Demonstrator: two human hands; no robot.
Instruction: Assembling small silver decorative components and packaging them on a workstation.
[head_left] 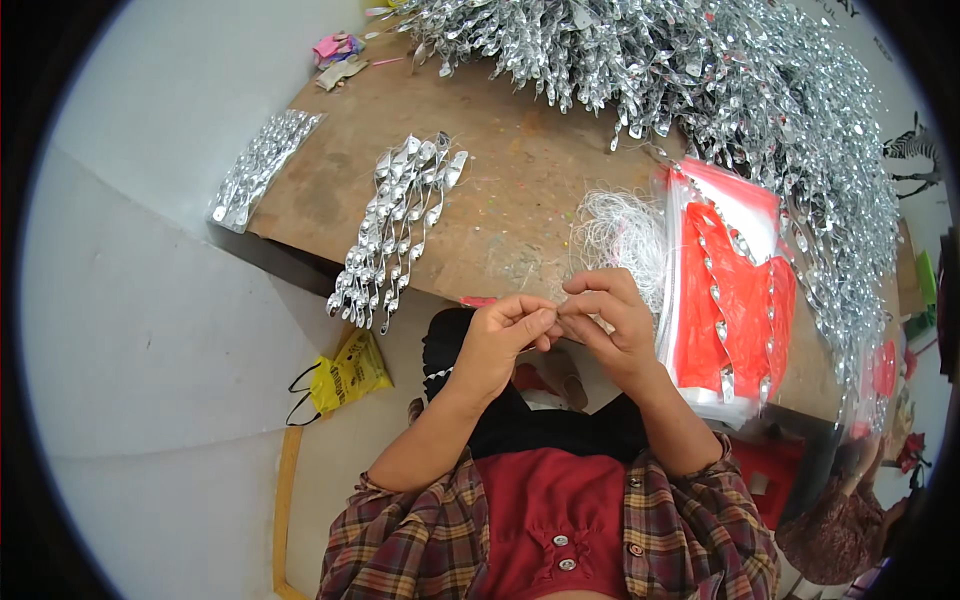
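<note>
Yellow bag: [350, 375] on the left, lower than the table and off its near edge, two dark handles toward the left.
Silver packet: [262, 170] flat along the table's left edge; long axis runs near-left to far-right.
Twisted silver strands: [398, 215] on the left part of the table, right of the packet; long axis from far, slightly right, to near, slightly left. Near ends project past the near edge.
Table: [510, 200] brown, near edge just beyond the hands; a broad stretch of bare surface runs from the strands right to the string and far to the silver pile.
Left hand: [505, 345] at the near edge, thumb and forefinger closed in a pinch — whatever lies between them is too small to make out.
Right hand: [615, 330] fingertips meeting the left's, fingers curled, thumb toward the forefinger; how tightly it closes, and on what, cannot tell.
White string: [620, 235] loose tangle just beyond the right hand, left of the bags; no single axis.
Red bags: [745, 330] right, long axis near–far, near end at the table edge; silver strands on top.
Silver pile: [660, 60] far and right, bounding the open room.
</note>
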